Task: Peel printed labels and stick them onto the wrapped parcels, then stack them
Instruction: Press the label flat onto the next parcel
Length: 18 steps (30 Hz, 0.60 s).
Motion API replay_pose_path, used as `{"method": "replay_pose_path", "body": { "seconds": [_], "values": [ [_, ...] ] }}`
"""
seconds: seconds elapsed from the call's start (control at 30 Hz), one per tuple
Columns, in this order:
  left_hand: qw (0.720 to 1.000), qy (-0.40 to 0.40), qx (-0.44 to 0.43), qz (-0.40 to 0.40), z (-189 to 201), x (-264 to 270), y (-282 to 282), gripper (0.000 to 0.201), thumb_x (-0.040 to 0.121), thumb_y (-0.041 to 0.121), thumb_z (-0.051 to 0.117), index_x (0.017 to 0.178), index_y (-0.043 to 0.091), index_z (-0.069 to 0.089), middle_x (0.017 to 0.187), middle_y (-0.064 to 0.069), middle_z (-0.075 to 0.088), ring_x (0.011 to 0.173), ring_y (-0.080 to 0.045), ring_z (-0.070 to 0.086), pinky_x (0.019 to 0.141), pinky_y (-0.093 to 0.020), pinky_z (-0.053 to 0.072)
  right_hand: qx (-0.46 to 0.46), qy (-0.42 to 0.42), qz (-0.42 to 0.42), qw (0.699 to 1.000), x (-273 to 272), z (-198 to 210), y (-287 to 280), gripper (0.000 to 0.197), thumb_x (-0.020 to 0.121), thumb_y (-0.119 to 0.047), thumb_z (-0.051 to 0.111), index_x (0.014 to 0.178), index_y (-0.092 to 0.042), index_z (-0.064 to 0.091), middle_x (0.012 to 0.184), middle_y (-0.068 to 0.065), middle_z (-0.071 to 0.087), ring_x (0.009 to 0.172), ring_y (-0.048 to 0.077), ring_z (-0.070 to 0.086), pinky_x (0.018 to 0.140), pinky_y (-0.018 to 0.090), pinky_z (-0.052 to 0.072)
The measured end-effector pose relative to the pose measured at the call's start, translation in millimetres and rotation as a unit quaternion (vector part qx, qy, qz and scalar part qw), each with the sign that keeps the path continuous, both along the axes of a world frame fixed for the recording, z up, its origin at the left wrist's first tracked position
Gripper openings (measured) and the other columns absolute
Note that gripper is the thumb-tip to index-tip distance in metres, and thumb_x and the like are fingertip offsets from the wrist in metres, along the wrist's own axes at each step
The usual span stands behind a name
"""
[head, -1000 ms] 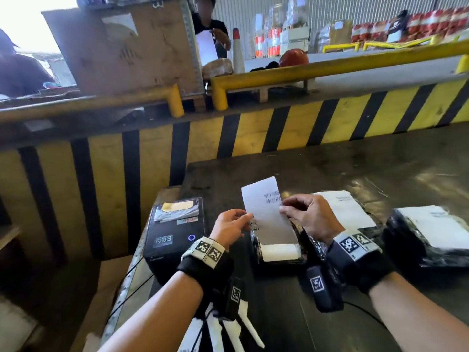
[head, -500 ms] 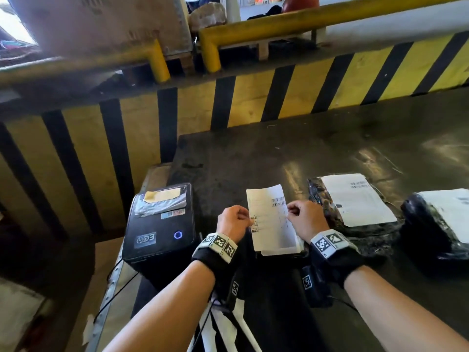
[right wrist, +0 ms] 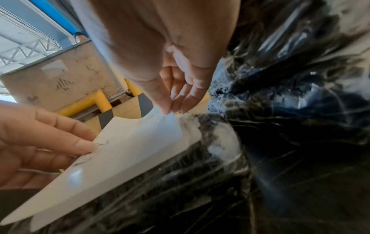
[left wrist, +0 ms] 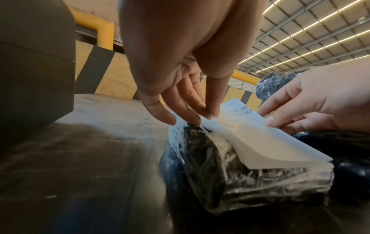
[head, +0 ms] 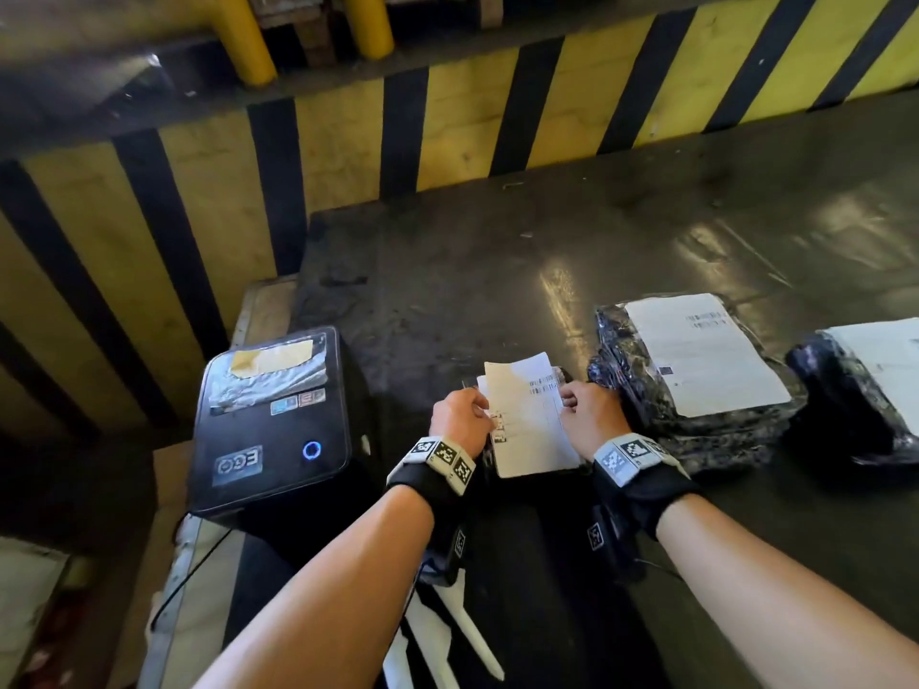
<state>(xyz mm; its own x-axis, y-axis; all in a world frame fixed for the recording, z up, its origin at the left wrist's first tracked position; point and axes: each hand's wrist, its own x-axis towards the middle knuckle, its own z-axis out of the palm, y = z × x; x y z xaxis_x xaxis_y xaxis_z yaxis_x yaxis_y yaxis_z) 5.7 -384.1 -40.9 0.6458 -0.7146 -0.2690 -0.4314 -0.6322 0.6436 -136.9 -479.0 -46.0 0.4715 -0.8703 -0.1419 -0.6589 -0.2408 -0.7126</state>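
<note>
At lower centre of the head view the left hand (head: 460, 420) pinches the label's (head: 529, 420) left edge; the label runs lengthwise away from the body, directly over the wrapped parcel (left wrist: 250, 178) on the surface (head: 497, 271); the right hand (head: 589, 412) pinches its right edge; both are equally near, so it likely goes straight down.

The black printer (head: 271, 420), just left of the left hand (head: 460, 420), carries a sticker reading "EGO", seen reversed. The label (head: 532, 420) pinched between both hands shows barcode lines near the right hand (head: 589, 415), too small to read. Print on the labelled parcel (head: 696, 360) right of that hand is illegible.
</note>
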Motion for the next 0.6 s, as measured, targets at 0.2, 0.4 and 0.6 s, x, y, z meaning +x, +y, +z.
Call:
{"method": "replay_pose_path", "body": {
  "seconds": [0.2,0.4,0.6],
  "values": [
    [1.0,-0.006,0.023,0.004,-6.8,-2.6,-0.5,0.016,0.083,0.007,0.058,0.082,0.023,0.059,0.096,-0.011,0.069,0.088,-0.025,0.064,0.076,-0.025,0.05,-0.007,0.018,0.007,1.0,0.2,-2.6,4.2,0.021,0.08,0.005,0.05,0.095,0.007,0.066,0.096,0.021,0.069,0.092,0.037,0.062,0.085,0.038,0.05],
    [1.0,-0.005,0.025,0.001,-6.9,-2.9,1.3,0.012,0.086,0.008,0.059,0.096,0.014,0.063,0.1,-0.012,0.067,0.08,-0.021,0.061,0.069,-0.023,0.046,-0.02,0.019,0.009,1.0,0.1,-1.4,4.4,0.021,0.082,0.006,0.05,0.096,0.007,0.066,0.099,0.022,0.069,0.093,0.036,0.062,0.087,0.038,0.049],
    [1.0,-0.008,0.024,0.007,-6.1,-4.9,0.4,0.011,0.084,0.008,0.061,0.094,0.013,0.063,0.099,-0.012,0.068,0.091,-0.025,0.065,0.075,-0.026,0.05,-0.045,0.026,0.029,0.998,1.3,-5.3,2.4,0.023,0.083,0.006,0.048,0.094,0.0,0.068,0.102,0.018,0.069,0.093,0.031,0.061,0.084,0.03,0.047]
  ]
}}
